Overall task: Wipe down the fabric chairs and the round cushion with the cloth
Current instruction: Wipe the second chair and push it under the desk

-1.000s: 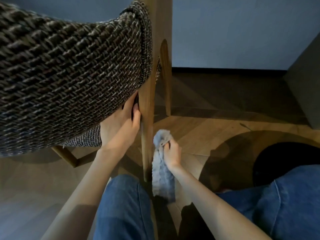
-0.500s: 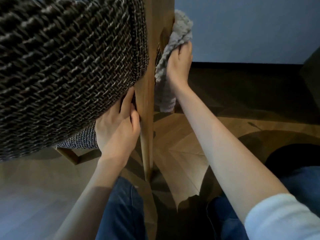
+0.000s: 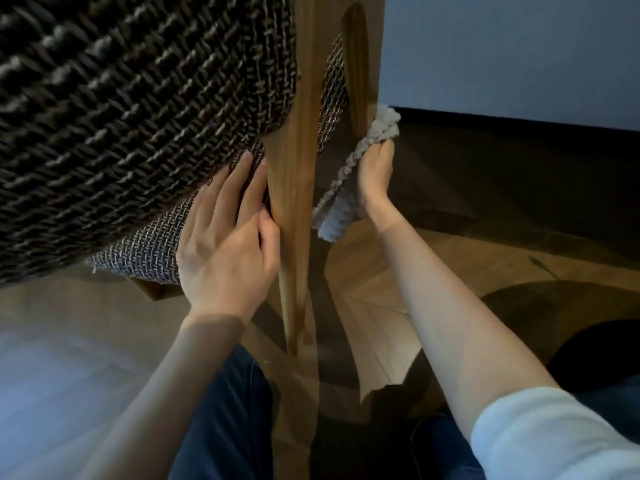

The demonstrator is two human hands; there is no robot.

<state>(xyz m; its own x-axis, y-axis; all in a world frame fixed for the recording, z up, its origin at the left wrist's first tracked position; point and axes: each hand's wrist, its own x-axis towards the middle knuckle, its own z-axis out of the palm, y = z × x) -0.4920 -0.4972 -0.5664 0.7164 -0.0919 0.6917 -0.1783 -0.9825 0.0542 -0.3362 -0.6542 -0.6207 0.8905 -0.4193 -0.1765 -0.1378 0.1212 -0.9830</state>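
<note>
The right hand (image 3: 375, 174) has its fingers curled round the cloth (image 3: 349, 188) and presses its top end against the far wooden leg (image 3: 358, 81), just right of the chair (image 3: 138, 116). The left hand (image 3: 225, 244) lies flat, fingers straight, on the woven fabric beside the near leg (image 3: 294, 202), holding nothing. The job looks mid-way on this chair at best. No wiped patch shows on the fabric, and other chairs are out of view. A dark rounded shape (image 3: 595, 355) at the near right is cut off. It may be the cushion, but I cannot tell.

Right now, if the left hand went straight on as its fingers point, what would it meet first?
The left hand would likely meet the chair's dark woven fabric beside the wooden leg.
</note>
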